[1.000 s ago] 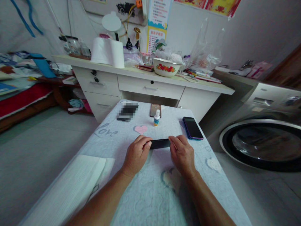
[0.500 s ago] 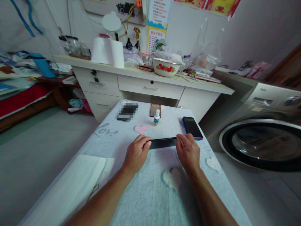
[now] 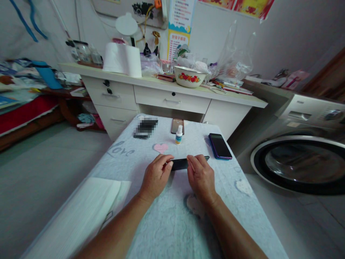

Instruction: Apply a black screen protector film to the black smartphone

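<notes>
A dark, flat phone (image 3: 179,164) is held tilted, seen nearly edge-on, above the middle of the cloth-covered table. My left hand (image 3: 157,175) grips its left end between thumb and fingers. Along its upper edge, right of the middle, the closed fingers of my right hand (image 3: 201,176) pinch the phone, and its right end sticks out beyond them. My right fingertips are partly hidden. A small white bottle with a yellow-and-blue label (image 3: 179,135) stands upright beyond my hands. To the right lies another phone with a purple edge (image 3: 220,146).
A brownish phone or case (image 3: 177,125) lies behind the bottle, and a pixelated dark object (image 3: 146,128) sits at the back left. White paper sheets (image 3: 88,208) cover the table's near left. A white desk (image 3: 172,100) stands behind, a washing machine (image 3: 302,118) at the right.
My right hand has slid left along the phone's edge, from its right end toward the middle. My left hand has hardly moved and keeps its grip.
</notes>
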The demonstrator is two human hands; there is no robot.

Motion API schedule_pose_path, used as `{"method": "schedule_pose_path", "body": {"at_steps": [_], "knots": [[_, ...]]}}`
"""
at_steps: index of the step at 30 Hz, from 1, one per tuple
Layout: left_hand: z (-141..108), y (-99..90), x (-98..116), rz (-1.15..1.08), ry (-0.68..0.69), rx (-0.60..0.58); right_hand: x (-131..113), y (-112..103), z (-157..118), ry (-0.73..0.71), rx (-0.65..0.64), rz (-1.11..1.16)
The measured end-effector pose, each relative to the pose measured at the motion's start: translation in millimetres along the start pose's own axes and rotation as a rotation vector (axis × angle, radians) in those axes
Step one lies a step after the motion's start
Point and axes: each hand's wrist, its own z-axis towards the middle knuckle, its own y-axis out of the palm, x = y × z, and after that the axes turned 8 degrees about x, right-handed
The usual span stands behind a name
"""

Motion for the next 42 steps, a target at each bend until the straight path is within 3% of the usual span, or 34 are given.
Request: {"method": "schedule_pose_path", "body": {"at_steps": [16, 30, 42], "knots": [[-0.5, 0.1, 3.2, -0.018, 0.013, -0.014, -23.7, 8.4, -1.2, -0.102, -0.071, 0.035], [-0.1, -1.3, 2.6, -0.003, 0.026, -0.012, -5.5, -2.6, 3.1, -0.004, -0.019, 0.026], [-1.1, -1.0, 2.9, -0.024, 0.014, -0.017, -19.1, 7.3, 1.4, -0.053, -0.049, 0.041]]}}
